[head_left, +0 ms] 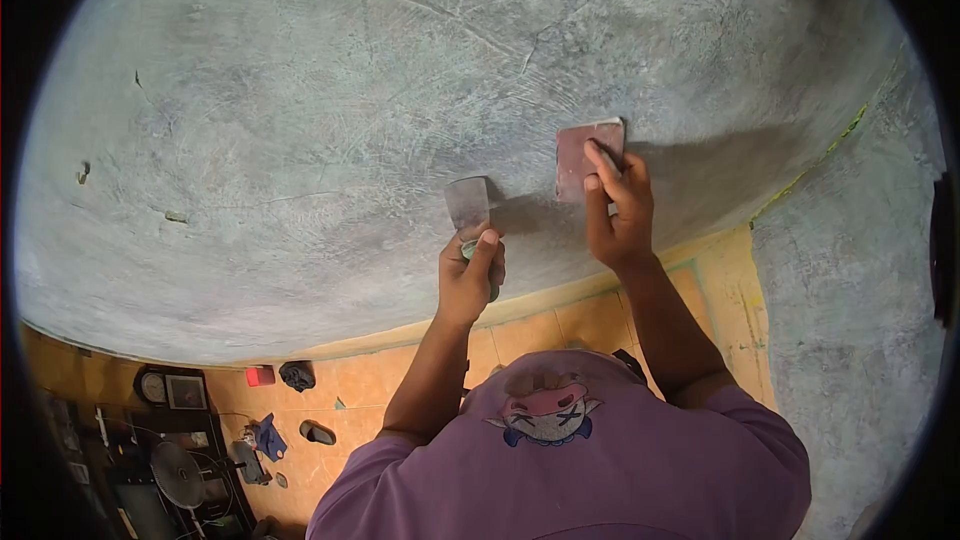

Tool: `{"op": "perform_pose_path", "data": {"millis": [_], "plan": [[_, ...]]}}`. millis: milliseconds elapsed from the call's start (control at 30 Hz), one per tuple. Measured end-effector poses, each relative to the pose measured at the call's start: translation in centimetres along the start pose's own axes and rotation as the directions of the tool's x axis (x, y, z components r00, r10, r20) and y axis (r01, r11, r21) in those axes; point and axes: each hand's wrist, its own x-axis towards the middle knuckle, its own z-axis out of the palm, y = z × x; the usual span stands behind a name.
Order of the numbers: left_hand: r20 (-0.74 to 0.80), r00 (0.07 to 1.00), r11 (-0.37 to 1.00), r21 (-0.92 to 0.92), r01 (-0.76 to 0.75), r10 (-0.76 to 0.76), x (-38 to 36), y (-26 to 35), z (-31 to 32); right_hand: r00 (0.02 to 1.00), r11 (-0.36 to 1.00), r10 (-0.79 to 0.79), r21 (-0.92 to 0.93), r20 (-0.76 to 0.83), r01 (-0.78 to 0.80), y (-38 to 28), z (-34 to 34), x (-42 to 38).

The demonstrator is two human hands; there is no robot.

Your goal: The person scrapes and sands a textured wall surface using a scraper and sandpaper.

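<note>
1. Left hand (pixel 470 280): its grip is closed around the green handle of one scraper (pixel 467 202), blade up, before the grey wall (pixel 300 90).
2. Right hand (pixel 624 215): its grip pinches one reddish square plate (pixel 574 162), right of the scraper.
3. Nearby: one fan (pixel 178 474), one red box (pixel 261 376).
</note>
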Motion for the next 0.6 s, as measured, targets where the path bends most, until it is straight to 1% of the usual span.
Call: {"op": "perform_pose_path", "data": {"millis": [67, 200, 267, 400, 467, 500, 567, 600], "plan": [[0.003, 0.999, 0.999, 0.024, 0.034, -0.034, 0.0, 0.0, 0.0, 1.000, 1.000, 0.017, -0.007, 0.014, -0.017, 0.7, 0.5, -1.3], [0.008, 1.000, 0.999, 0.028, 0.024, -0.024, 0.0, 0.0, 0.0, 1.000, 1.000, 0.008, -0.023, 0.003, -0.008, 1.0, 0.1, -1.0], [0.041, 0.999, 0.999, 0.020, 0.035, -0.035, 0.1, 0.1, 0.0, 0.998, 0.999, -0.009, -0.043, -0.061, 0.007, 0.4, -0.4, 0.4], [0.038, 0.998, 0.998, 0.028, 0.053, -0.054, 0.1, 0.0, 0.1, 0.995, 1.000, -0.028, -0.015, -0.091, 0.026, -0.7, 0.5, 1.5], [0.033, 0.997, 0.998, 0.027, 0.064, -0.065, 0.1, 0.0, 0.3, 0.998, 0.999, 0.044, -0.002, 0.041, -0.044, -1.2, 0.9, 0.4], [0.031, 0.997, 0.998, 0.027, 0.063, -0.064, 0.1, -0.1, 0.2, 0.998, 0.999, 0.043, 0.000, 0.043, -0.043, -0.7, 1.2, -0.5], [0.017, 0.999, 0.999, -0.011, 0.032, -0.032, 0.2, -0.4, 0.1, 0.995, 0.999, 0.018, 0.027, 0.103, -0.021, 0.5, 1.6, -2.1], [0.009, 1.000, 1.000, -0.012, 0.028, -0.028, 0.2, -0.3, 0.1, 0.997, 0.999, -0.004, 0.048, 0.081, 0.000, 0.8, 1.5, -2.2]]}}
